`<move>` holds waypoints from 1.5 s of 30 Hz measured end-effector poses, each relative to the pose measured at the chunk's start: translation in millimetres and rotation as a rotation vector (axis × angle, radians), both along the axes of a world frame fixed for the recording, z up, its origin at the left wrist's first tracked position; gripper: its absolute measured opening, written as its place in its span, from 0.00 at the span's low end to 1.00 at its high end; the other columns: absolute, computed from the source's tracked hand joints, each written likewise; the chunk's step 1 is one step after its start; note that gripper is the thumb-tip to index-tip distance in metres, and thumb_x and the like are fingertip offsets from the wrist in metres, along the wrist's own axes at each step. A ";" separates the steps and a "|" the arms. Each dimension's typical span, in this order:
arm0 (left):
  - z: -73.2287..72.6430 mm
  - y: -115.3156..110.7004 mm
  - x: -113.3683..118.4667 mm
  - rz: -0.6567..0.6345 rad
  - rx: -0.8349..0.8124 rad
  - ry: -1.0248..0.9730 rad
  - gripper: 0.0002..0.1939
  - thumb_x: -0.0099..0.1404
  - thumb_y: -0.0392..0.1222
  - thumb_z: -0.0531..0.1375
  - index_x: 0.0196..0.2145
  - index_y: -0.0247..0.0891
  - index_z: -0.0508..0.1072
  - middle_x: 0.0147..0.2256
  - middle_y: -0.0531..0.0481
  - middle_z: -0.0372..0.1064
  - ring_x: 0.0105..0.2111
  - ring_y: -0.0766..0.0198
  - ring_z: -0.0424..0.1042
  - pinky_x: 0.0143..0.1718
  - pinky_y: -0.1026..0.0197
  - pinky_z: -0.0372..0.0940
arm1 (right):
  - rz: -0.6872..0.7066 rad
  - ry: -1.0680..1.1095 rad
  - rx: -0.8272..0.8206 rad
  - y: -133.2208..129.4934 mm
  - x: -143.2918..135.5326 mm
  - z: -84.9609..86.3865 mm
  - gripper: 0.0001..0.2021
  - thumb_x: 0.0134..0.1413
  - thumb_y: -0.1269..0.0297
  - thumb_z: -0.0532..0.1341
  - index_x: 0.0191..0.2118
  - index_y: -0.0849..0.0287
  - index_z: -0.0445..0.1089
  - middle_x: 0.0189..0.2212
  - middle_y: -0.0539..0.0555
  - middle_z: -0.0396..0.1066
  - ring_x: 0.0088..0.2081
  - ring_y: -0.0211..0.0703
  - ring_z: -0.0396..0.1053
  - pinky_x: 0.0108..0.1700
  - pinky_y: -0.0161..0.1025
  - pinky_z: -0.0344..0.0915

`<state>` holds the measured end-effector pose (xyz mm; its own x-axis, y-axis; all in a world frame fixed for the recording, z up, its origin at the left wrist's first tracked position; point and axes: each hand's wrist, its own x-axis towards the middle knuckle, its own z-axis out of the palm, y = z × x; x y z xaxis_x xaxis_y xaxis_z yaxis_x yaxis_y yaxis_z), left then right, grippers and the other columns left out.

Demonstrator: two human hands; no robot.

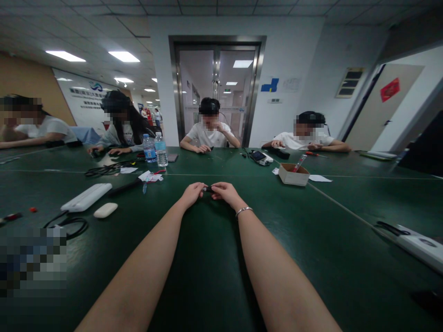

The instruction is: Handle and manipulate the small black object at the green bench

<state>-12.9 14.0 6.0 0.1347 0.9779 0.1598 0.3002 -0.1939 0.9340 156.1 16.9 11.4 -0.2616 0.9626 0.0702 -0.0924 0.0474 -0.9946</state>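
Note:
Both arms stretch forward over the dark green table (214, 240). Between my hands is a small dark object (208, 189) with a shiny part at its left side; it is too small to name. My left hand (193, 193) pinches its left end with the fingertips. The right end is gripped by my right hand (225, 192), whose wrist carries a silver bracelet (244, 211). The fingers cover much of the object, and the hands are nearly touching.
Left lie a white power strip (86, 197), a white oval case (105, 210), cables and paper scraps. Two water bottles (161, 150) stand beyond. A small box (294, 175) sits at the right. Several people sit along the far side. Another white device (422, 244) lies far right.

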 end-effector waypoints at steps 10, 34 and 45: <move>0.3 -1.3 1.0 0.006 0.008 -0.005 0.19 0.57 0.50 0.54 0.39 0.35 0.71 0.23 0.52 0.62 0.21 0.70 0.58 0.22 0.67 0.54 | -0.003 0.005 -0.004 -0.8 0.0 0.4 0.03 0.51 0.77 0.62 0.33 0.66 0.69 0.25 0.53 0.72 0.20 0.33 0.70 0.23 0.27 0.71; -0.2 -2.1 2.4 0.002 -0.012 0.000 0.16 0.59 0.44 0.51 0.39 0.34 0.70 0.22 0.53 0.60 0.20 0.71 0.58 0.20 0.68 0.53 | 0.005 -0.010 0.003 2.4 -0.2 -2.2 0.03 0.53 0.79 0.60 0.34 0.67 0.69 0.23 0.52 0.71 0.20 0.33 0.69 0.23 0.28 0.70; -5.6 4.9 -1.5 -0.036 0.032 0.034 0.17 0.60 0.47 0.49 0.38 0.34 0.71 0.18 0.55 0.59 0.18 0.70 0.57 0.21 0.67 0.52 | 0.007 -0.034 0.005 1.5 -0.1 -1.1 0.03 0.54 0.79 0.60 0.34 0.67 0.69 0.22 0.52 0.71 0.20 0.32 0.69 0.24 0.27 0.70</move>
